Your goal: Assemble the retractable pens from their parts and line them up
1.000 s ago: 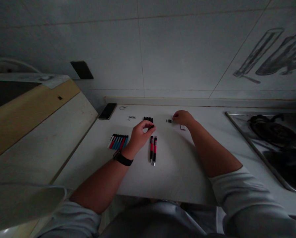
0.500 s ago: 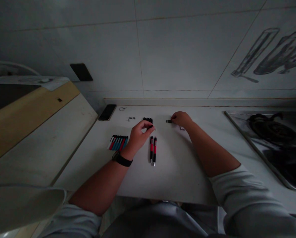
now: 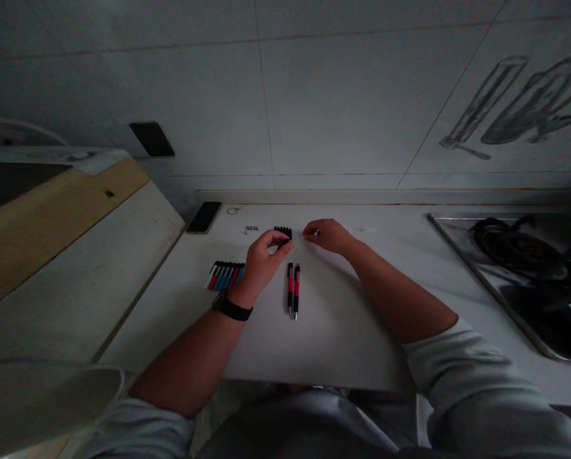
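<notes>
My left hand [image 3: 261, 261], with a black watch on its wrist, is pinched on a small black pen part at its fingertips, just in front of a row of black pen parts [image 3: 283, 231]. My right hand [image 3: 324, 234] is closed on a small metallic piece held close to the left fingertips. Two red-and-black pens [image 3: 292, 289] lie side by side on the white counter [image 3: 343, 319] right of my left wrist. A row of red and blue pen barrels [image 3: 225, 275] lies left of that hand. Small springs [image 3: 252, 228] lie farther back.
A dark phone [image 3: 204, 217] lies at the counter's back left corner, beside a small ring [image 3: 233, 210]. A gas stove [image 3: 529, 268] fills the right side. A wooden-edged surface [image 3: 60, 223] slopes along the left. The tiled wall stands directly behind.
My right hand has moved left from the small parts at the back right and now meets my left hand's fingertips. The left hand has barely shifted.
</notes>
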Available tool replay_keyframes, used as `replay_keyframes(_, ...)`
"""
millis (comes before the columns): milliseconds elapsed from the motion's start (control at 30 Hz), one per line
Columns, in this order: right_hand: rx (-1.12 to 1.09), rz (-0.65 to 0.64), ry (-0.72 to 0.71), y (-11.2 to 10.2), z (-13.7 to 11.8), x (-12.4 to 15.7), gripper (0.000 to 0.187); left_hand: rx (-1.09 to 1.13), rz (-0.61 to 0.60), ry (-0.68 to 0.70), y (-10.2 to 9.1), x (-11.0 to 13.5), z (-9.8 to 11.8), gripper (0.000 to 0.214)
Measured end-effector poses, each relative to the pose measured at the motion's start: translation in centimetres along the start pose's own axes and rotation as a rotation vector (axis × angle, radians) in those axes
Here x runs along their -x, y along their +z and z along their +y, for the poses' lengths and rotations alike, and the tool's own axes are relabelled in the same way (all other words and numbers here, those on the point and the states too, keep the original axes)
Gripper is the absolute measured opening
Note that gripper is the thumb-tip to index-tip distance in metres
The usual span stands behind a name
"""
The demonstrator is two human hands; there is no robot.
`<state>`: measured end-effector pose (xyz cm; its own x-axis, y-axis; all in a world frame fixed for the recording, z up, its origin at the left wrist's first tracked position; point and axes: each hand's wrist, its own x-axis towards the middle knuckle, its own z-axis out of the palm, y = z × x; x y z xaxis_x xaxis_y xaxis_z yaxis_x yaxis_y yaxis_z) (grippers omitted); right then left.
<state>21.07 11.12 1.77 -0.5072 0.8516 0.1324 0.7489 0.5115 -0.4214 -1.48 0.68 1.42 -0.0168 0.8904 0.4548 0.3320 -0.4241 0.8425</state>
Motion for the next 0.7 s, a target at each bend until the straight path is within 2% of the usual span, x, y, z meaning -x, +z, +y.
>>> replay_keyframes(67,-0.009,-0.061,-0.057,1.0,-1.5,0.3,0.020,-0.008,0.006,-0.001,-0.1,0.0,-0.1,0.014)
replay_keyframes(167,0.019,-0.098,-0.039,2.2,-2.7,0.7,0.019,-0.007,0.003,0.006,-0.1,0.0,-0.1,0.014)
replay_keyframes(233,0.039,-0.094,-0.028,2.2,-3.0,0.8,0.015,0.000,0.003,0.014,-0.1,0.0,-0.1,0.014)
replay_keyframes(300,0.030,-0.055,-0.044,1.4,-2.9,0.8,0.012,0.004,0.006,0.018,-0.1,0.0,-0.1,0.013)
replay_keyframes(400,-0.054,0.090,-0.038,-1.9,-2.2,1.3,0.010,0.007,0.014,0.013,-0.1,0.0,0.0,0.013)
replay_keyframes(567,-0.108,0.419,0.142,-9.5,1.3,3.9,0.019,0.029,-0.004,0.025,0.0,0.1,0.0,0.013)
replay_keyframes(633,-0.114,0.469,0.218,-11.8,3.7,5.3,0.023,0.027,-0.018,0.028,0.1,0.2,0.0,0.014)
replay_keyframes(700,-0.075,0.467,0.311,-13.1,6.3,6.4,0.022,0.016,-0.021,0.020,0.1,0.2,-0.2,0.015)
